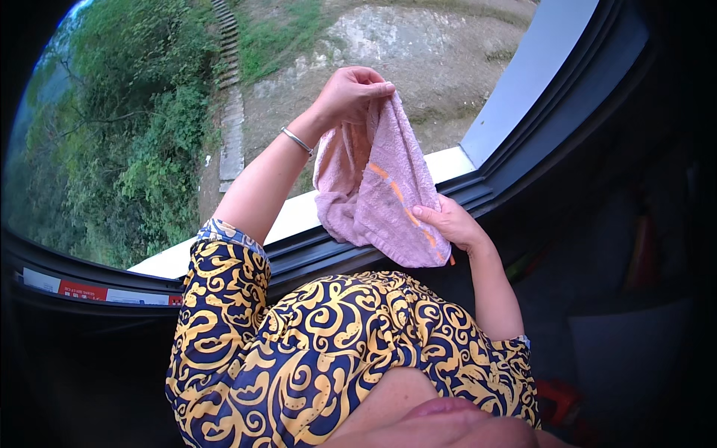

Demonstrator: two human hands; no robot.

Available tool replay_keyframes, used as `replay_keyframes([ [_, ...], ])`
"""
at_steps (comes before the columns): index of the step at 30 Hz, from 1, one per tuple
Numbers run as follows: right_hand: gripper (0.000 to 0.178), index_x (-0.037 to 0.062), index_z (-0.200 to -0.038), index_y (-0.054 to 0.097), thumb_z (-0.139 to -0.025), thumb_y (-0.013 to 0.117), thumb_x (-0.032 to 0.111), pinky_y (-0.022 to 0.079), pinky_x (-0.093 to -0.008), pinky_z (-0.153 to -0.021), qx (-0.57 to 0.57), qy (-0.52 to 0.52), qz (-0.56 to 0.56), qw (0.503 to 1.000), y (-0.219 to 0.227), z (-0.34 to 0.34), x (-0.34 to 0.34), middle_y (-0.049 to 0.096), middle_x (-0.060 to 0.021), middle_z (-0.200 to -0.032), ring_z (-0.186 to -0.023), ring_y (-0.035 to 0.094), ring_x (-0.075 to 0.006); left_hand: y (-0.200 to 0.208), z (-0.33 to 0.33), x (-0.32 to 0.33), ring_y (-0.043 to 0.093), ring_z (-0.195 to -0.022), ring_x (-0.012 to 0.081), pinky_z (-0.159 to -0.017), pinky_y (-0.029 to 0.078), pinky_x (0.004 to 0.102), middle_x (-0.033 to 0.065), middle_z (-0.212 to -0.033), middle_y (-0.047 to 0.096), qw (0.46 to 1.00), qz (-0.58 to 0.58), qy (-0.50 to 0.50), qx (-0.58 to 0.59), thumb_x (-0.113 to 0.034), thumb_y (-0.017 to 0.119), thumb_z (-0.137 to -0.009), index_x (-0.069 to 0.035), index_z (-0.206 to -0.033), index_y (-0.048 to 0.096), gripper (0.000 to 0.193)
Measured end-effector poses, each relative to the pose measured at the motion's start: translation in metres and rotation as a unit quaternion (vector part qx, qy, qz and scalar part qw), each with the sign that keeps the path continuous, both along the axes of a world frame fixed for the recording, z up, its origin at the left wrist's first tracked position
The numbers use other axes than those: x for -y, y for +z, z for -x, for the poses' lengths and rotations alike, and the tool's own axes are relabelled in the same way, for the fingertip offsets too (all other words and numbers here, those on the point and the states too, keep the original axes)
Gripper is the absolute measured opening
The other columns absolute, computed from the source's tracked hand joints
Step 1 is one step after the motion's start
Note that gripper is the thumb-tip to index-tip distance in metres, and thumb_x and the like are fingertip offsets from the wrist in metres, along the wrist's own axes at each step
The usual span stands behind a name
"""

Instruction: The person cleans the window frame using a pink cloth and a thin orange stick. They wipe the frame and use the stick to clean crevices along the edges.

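A mauve terry towel point(396, 142) with an orange stripe hangs in loose folds between my two hands, in front of the window opening. My left hand point(352, 91), raised higher and farther out, pinches the towel's upper edge between thumb and fingertips; a silver bangle circles that wrist. Lower and to the right, my right hand point(450, 222) grips the towel's side near its lower corner. Its thumb lies on top of the cloth, while its other fingers are mostly behind it. A fold bulges open at the towel's left part.
A dark window frame point(523, 160) with a white outer sill point(452, 163) curves around in front of me. Beyond it, far below, lie green trees point(142, 134), a narrow stairway point(231, 127) and bare ground. A red object point(559, 402) sits in shadow at lower right.
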State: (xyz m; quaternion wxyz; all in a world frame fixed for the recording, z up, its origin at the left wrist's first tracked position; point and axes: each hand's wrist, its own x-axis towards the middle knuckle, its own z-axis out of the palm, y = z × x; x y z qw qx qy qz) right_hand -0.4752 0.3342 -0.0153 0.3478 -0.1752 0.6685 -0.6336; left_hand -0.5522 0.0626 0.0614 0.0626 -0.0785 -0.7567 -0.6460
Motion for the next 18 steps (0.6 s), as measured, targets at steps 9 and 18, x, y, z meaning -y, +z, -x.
replay_keyframes([
  [9,0.037,-0.0030,-0.117,0.057,-0.091,0.062,0.024,0.050,-0.0284,-0.085,0.034,-0.081,0.124,0.988,-0.001,-0.020,-0.027,0.065,-0.0082,-0.107,-0.097,0.061,-0.0126,-0.019,0.030,0.045,0.045,-0.060,0.0021,-0.052,0.037,0.0195,-0.0065,-0.068,0.055,0.987,0.046,0.153,-0.014,-0.025,0.073,-0.084,-0.004,-0.079,0.065,0.022],
  [18,0.045,-0.0024,-0.120,0.055,-0.096,0.053,0.035,0.048,-0.0252,-0.083,-0.002,-0.119,0.211,0.970,0.002,-0.017,-0.003,0.064,-0.0069,-0.107,-0.093,0.060,-0.0111,-0.034,-0.023,0.002,0.057,-0.092,0.0146,-0.081,0.046,0.0304,0.0049,-0.101,0.063,0.971,0.094,0.076,-0.206,-0.035,0.060,-0.092,-0.004,-0.115,0.061,0.039],
])
